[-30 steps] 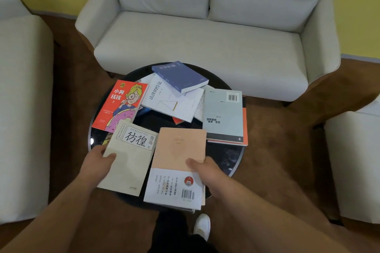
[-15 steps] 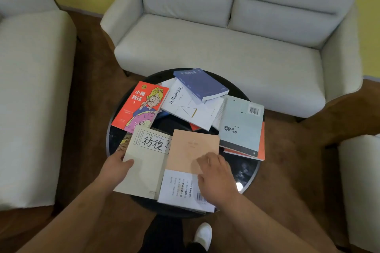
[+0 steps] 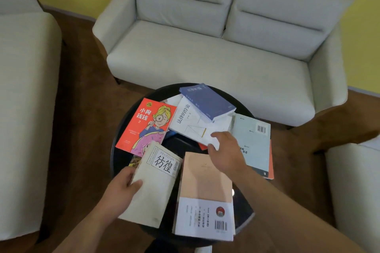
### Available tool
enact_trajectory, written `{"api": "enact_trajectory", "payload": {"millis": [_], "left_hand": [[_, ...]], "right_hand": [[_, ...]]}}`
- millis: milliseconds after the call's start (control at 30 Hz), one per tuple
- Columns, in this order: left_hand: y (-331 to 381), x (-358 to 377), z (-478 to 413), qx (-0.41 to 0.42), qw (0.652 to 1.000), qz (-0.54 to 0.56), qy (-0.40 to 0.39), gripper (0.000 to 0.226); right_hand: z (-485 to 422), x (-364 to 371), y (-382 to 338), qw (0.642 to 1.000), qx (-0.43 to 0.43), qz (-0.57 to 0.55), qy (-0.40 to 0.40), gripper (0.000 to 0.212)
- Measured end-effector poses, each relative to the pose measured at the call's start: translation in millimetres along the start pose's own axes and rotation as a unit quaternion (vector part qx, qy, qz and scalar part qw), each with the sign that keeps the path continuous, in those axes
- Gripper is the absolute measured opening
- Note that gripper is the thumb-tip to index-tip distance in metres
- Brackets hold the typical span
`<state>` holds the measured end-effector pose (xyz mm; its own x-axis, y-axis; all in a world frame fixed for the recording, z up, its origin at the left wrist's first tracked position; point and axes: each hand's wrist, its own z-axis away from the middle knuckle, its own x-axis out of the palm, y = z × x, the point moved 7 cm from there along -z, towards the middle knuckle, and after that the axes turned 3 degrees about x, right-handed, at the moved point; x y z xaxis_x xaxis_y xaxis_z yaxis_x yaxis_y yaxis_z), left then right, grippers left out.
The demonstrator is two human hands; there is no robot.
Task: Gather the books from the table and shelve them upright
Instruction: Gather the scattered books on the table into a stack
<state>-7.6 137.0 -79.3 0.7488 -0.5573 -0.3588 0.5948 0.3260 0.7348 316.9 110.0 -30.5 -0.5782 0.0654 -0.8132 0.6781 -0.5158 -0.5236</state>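
Observation:
Several books lie scattered on a round black table (image 3: 121,129). My left hand (image 3: 123,185) grips the left edge of a cream book (image 3: 156,183), thumb on its cover. Beside it lies a peach-and-white book (image 3: 205,195). My right hand (image 3: 224,150) reaches over toward a white book (image 3: 191,125), fingers spread at its near corner. A red cartoon-cover book (image 3: 144,127) lies at the left, a navy book (image 3: 207,100) at the back, a pale blue book (image 3: 255,141) over an orange one at the right.
A pale two-seat sofa (image 3: 205,51) stands behind the table. Another pale seat (image 3: 22,88) is at the left and a third (image 3: 353,187) at the right. Brown floor surrounds the table. No shelf is in view.
My right hand left the peach-and-white book and moved up to the white book. My left hand kept its hold on the cream book, which now looks slightly lifted.

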Motion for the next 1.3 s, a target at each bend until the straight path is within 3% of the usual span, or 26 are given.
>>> {"api": "enact_trajectory", "payload": {"millis": [267,467,633,733,933,1100,1300], "left_hand": [[73.3,-61.7,-33.0,0.063,0.994,0.074,0.041,0.011],[79.0,-48.7,-71.2,0.02,0.989,0.142,0.032,0.012],[66.9,-47.0,-83.0,-0.016,0.984,0.172,0.043,0.014],[60.6,-46.9,-83.7,-0.028,0.981,0.187,0.038,0.012],[60.4,-39.8,-67.1,-0.029,0.973,0.226,0.026,0.018],[66.8,-28.7,-34.0,-0.027,0.969,0.244,0.027,0.018],[59.5,-0.9,14.8,-0.025,0.966,0.256,0.017,0.021]], "right_hand": [[-85.6,-15.5,-12.6,0.997,-0.012,0.076,-0.012,0.044],[-131.8,3.4,-15.8,0.983,0.016,0.165,-0.076,0.061],[-143.0,15.0,-16.4,0.959,0.014,0.264,-0.1,0.044],[-140.8,15.3,-21.3,0.954,0.003,0.287,-0.09,0.052],[-116.1,-28.1,-31.2,0.973,0.027,0.23,-0.005,0.045],[-48.1,-85.5,-32.3,0.997,0.025,0.031,0.066,0.039],[46.6,-113.3,4.8,0.982,0.054,-0.158,0.093,0.036]]}}
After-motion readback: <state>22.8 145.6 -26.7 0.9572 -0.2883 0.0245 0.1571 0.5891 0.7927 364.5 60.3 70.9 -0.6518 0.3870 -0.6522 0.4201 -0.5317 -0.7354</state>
